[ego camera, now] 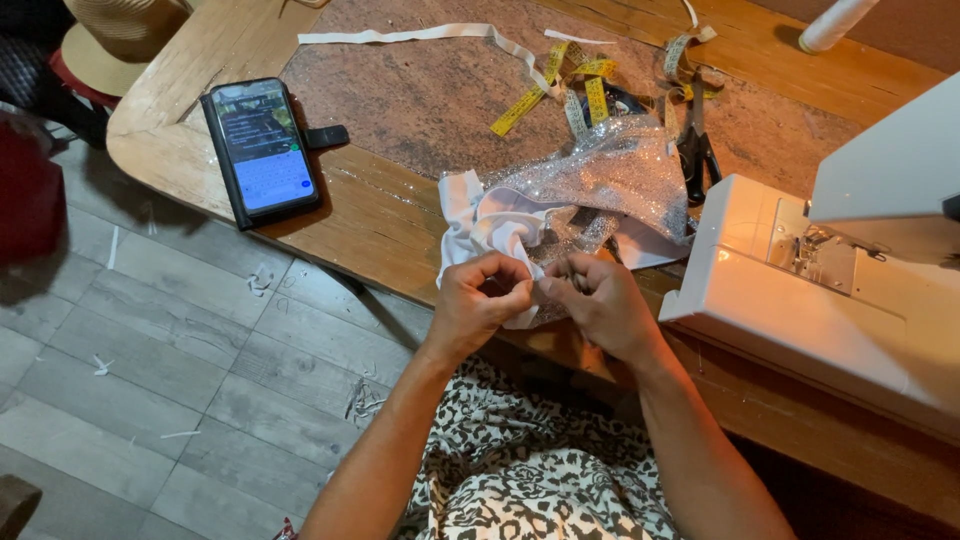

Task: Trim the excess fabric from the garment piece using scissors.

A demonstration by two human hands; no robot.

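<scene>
A bundle of white and silver sequinned fabric [590, 190] lies on the wooden table's [370, 215] near edge. My left hand [478, 300] pinches the white part of the fabric at its lower edge, fingers curled tight. My right hand [600, 300] meets it fingertip to fingertip and pinches the same fabric edge. Both hands hover just over the table's edge, above my lap in a leopard-print garment [530, 480].
A white sewing machine [820, 290] stands at the right. A phone [262, 148] with its screen lit lies at the left. A yellow measuring tape [560, 90], black scissors [697, 150] and a white strip [420, 35] lie behind the fabric. A straw hat [115, 40] sits far left.
</scene>
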